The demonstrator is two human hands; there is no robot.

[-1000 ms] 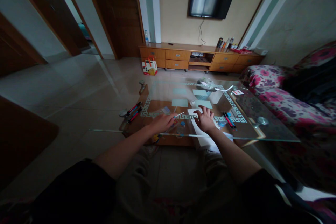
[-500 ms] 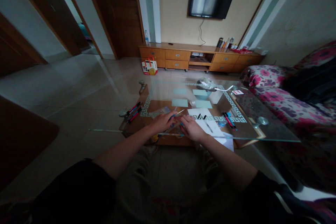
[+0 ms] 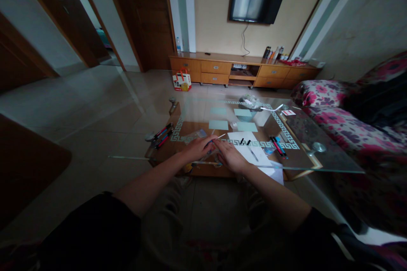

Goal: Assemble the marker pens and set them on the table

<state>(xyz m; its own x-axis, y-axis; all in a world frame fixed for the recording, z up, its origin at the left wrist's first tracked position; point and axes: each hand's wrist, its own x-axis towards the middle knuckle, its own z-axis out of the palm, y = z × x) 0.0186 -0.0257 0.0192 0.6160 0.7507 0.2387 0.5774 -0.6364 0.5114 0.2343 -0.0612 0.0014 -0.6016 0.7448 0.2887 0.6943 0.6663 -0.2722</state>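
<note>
Left of paper (image 3: 261, 159): left hand's (image 3: 199, 148) grip narrow on thin stick (image 3: 221, 136); right hand (image 3: 233, 157) against it, likely for steadiness, grip unclear.

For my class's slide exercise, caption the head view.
Bare left hand holding thin pale-tipped stick beside bare right hand, above clear glass table.

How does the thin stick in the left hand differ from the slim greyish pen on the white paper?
The stick is gripped in the left hand; the pen lies unheld on the paper. The stick's exposed end looks whitish, the pen greyish. In the view, the stick's end slants up to the right, the pen down to the right. Both look slim and straight.
</note>
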